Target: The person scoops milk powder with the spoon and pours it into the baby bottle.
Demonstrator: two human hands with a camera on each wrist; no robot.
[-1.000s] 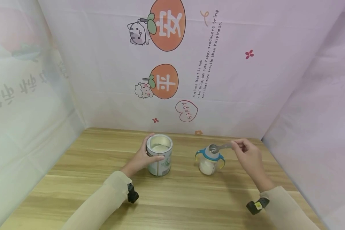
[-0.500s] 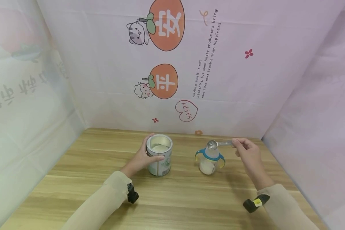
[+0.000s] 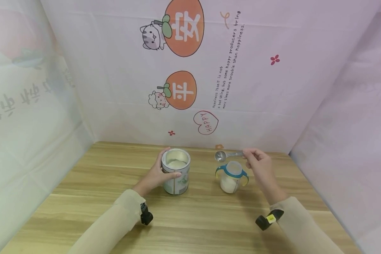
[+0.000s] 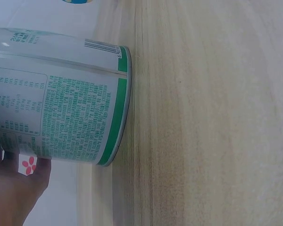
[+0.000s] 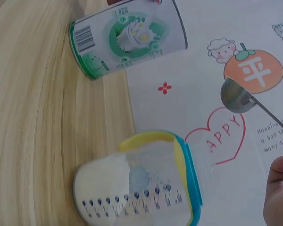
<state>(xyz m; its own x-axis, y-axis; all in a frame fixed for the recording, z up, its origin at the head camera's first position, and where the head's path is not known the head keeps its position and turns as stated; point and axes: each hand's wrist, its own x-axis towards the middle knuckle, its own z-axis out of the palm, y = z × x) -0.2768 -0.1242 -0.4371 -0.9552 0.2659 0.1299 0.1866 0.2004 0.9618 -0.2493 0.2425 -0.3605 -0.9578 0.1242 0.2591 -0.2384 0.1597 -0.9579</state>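
My left hand (image 3: pixel 155 176) grips the side of an open milk powder can (image 3: pixel 181 183), which stands on the table with pale powder (image 3: pixel 176 164) inside. In my right hand (image 3: pixel 261 167) the handle of a metal measuring spoon (image 3: pixel 220 156) is pinched. Its bowl hangs in the air above and left of the baby bottle's mouth and looks bare inside. The baby bottle (image 3: pixel 229 184) stands upright and uncapped, with a blue collar and yellow-lined handles. White contents fill its lower part, and the right wrist view shows dark scale marks on its wall.
The wooden table (image 3: pixel 190 225) runs up to a printed cloth (image 3: pixel 257 106) at the back. More cloth hangs at the left and right sides. Between the can and the bottle there is a gap of bare wood.
The spoon has risen off the bottle's mouth and moved left toward the can, with my right hand. My left hand, the can and the bottle stay where they were.
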